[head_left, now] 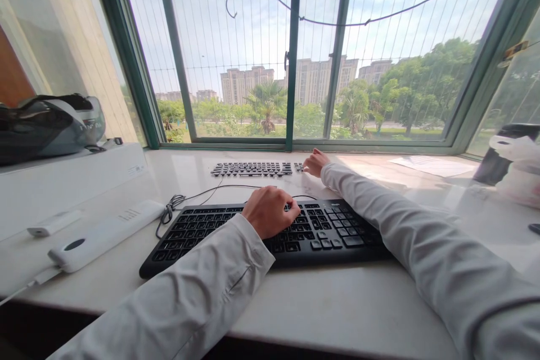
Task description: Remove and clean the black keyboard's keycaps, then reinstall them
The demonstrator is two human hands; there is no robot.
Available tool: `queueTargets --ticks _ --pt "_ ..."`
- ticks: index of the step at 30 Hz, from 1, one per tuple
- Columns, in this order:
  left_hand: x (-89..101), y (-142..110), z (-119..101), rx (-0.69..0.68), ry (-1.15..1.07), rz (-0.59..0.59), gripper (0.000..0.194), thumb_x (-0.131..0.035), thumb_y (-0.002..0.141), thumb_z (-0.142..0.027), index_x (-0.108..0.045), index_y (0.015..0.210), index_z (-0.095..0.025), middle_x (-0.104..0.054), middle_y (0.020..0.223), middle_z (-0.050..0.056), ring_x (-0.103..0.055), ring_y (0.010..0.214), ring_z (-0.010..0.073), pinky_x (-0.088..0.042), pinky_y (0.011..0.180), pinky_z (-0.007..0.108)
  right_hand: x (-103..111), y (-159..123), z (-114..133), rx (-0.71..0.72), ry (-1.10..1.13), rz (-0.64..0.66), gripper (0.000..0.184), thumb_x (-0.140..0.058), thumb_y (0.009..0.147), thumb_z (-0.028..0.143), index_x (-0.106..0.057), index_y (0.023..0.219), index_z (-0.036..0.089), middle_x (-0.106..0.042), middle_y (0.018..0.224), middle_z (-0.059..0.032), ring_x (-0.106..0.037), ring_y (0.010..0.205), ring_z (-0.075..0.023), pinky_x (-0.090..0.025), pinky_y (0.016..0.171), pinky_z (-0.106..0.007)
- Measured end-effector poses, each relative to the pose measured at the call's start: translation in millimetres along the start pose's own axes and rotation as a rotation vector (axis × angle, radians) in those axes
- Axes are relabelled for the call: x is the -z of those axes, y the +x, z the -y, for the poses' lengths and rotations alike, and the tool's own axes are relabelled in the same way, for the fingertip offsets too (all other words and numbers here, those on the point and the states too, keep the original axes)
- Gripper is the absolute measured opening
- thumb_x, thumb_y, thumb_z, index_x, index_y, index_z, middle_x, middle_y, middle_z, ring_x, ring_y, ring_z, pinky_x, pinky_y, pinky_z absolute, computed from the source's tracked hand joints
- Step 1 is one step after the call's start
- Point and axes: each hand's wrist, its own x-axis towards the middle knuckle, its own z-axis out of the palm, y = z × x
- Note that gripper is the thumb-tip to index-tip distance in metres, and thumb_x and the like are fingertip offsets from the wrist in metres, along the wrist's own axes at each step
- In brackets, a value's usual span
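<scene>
A black keyboard lies on the pale window ledge in front of me. My left hand rests on its middle keys, fingers curled down onto them. Farther back, several loose black keycaps are laid out in rows near the window. My right hand reaches to the right end of those rows with its fingers pinched together; what they hold, if anything, is too small to make out. Both arms wear white sleeves.
The keyboard's cable loops to the left. A white power strip and a small white device lie at left beside a white box bearing a helmet. Paper and a dark cup sit right.
</scene>
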Motion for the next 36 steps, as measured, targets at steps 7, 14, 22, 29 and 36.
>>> queueTargets --ticks 7,14,22,29,36 --pt "1.7 0 -1 0.006 0.003 0.014 0.034 -0.047 0.083 -0.033 -0.071 0.064 -0.018 -0.065 0.059 0.004 -0.051 0.053 0.0141 -0.029 0.054 0.028 0 -4 7 0.005 -0.002 -0.028 0.031 -0.047 0.089 0.028 -0.075 0.080 0.018 -0.073 0.079 -0.0114 -0.058 0.072 -0.0192 -0.023 0.084 -0.035" --pt "3.0 0 0 0.027 -0.015 0.035 0.036 -0.047 0.084 -0.036 -0.072 0.066 -0.017 -0.067 0.063 0.007 -0.055 0.057 0.0154 -0.034 0.058 0.028 27 -20 -2 -0.001 0.053 -0.081 0.037 -0.041 0.093 0.034 -0.076 0.097 0.022 -0.074 0.081 -0.0083 -0.055 0.074 -0.0198 -0.022 0.085 -0.037" --pt "3.6 0 1 0.026 -0.026 0.013 0.033 -0.048 0.083 -0.034 -0.073 0.068 -0.019 -0.068 0.065 0.006 -0.057 0.059 0.0168 -0.036 0.059 0.028 92 -106 17 0.054 0.223 -0.328 0.041 -0.042 0.093 0.049 -0.076 0.100 0.027 -0.069 0.063 -0.0037 -0.049 0.061 -0.0151 -0.023 0.084 -0.036" --pt "3.7 2 2 -0.019 -0.059 -0.016 0.034 -0.048 0.084 -0.034 -0.071 0.064 -0.018 -0.066 0.060 0.004 -0.052 0.054 0.0138 -0.031 0.056 0.026 118 -178 43 -0.050 0.405 -0.403 0.035 -0.052 0.088 0.052 -0.078 0.084 0.029 -0.061 0.052 0.0010 -0.043 0.048 -0.0089 -0.024 0.078 -0.035" --pt "9.1 4 1 -0.036 -0.139 0.035 0.035 -0.049 0.084 -0.035 -0.071 0.064 -0.017 -0.063 0.057 0.002 -0.048 0.053 0.0108 -0.029 0.055 0.025 117 -185 43 0.034 0.428 -0.352 0.028 -0.057 0.086 0.050 -0.078 0.085 0.031 -0.061 0.052 0.0018 -0.042 0.048 -0.0070 -0.024 0.080 -0.034"
